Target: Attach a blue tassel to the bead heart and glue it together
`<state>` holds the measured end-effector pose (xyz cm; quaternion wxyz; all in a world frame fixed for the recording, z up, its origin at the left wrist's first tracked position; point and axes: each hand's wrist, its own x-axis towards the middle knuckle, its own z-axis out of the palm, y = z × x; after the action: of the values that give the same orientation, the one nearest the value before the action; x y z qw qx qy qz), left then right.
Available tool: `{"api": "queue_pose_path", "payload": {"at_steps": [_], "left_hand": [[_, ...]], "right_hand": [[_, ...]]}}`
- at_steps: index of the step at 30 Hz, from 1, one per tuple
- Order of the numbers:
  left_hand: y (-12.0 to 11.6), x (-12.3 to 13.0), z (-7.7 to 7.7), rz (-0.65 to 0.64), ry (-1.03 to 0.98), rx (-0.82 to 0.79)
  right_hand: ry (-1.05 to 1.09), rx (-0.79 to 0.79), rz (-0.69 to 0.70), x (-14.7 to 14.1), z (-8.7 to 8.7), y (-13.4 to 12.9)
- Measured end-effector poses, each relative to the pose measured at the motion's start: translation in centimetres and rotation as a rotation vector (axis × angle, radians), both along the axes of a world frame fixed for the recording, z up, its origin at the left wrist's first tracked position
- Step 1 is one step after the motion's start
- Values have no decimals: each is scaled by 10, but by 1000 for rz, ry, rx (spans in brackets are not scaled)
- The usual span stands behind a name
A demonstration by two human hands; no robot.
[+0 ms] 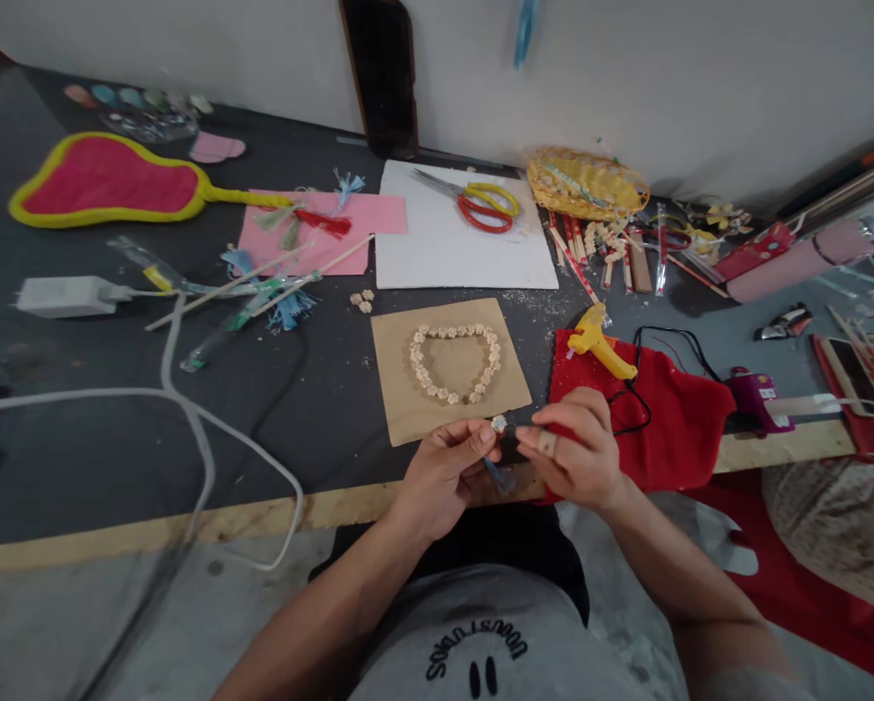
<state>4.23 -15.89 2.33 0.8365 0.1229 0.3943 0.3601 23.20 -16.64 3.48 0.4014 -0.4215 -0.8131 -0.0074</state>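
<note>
Head view: the left hand (441,472) holds a small flower (499,424) between its fingers (463,430). The right hand (583,453), fingers bent, is near it; I cannot tell its grip.

Small pale flower piece (499,424), raised between the hands (444,470), blue tassel (500,477) hanging just below

A grey shirt (554,647) with arched black lettering (476,643) is worn with black bottoms (546,545).

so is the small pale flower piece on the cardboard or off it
Off the cardboard: the left hand holds the small pale flower piece between thumb and fingers.
</note>
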Motion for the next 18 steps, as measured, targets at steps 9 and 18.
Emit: {"api": "queue_pose_path", "payload": {"at_steps": [9, 18], "left_hand": [[-1, -1, 1, -71, -1, 13], [-3, -1, -1, 14, 61, 161]], "right_hand": [[403, -538, 50, -13, 0, -5], [672, -745, 22, -24, -9, -10]]}}
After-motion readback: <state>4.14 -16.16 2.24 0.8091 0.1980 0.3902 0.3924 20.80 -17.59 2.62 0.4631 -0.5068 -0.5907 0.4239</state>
